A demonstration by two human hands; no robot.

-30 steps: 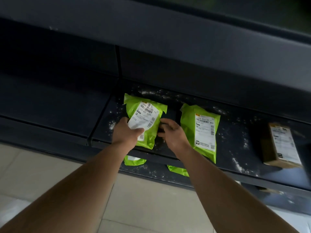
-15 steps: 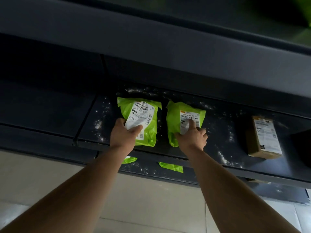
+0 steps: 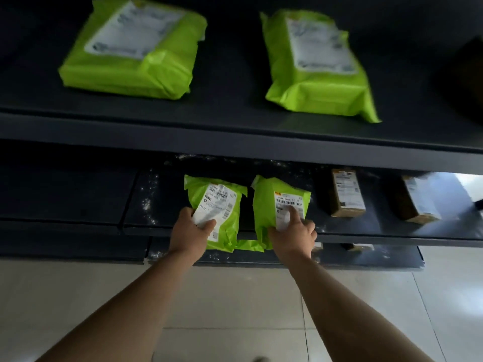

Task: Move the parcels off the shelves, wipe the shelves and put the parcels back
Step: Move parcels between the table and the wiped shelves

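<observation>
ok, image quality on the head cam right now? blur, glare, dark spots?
Head view: upper-shelf green parcels motion-blurred, labels unreadable; the small green parcels held by left hand and right hand are sharper; glare on the shelf at right; left recess nearly black; shelf edges bowed by wide-angle distortion.

Left hand (image 3: 192,232) grips small green parcel (image 3: 222,218) at near edge, thumb on white label. Right hand (image 3: 294,235) grips second green parcel (image 3: 266,210) just beside, index finger on label. Both parcels on middle shelf (image 3: 392,228), dusted with white specks. Two brown boxes (image 3: 345,195) (image 3: 418,201) further right on same shelf. Two large green parcels (image 3: 130,48) (image 3: 318,64) on upper shelf (image 3: 235,100), well apart. Pale tiled floor (image 3: 235,296) below.
</observation>
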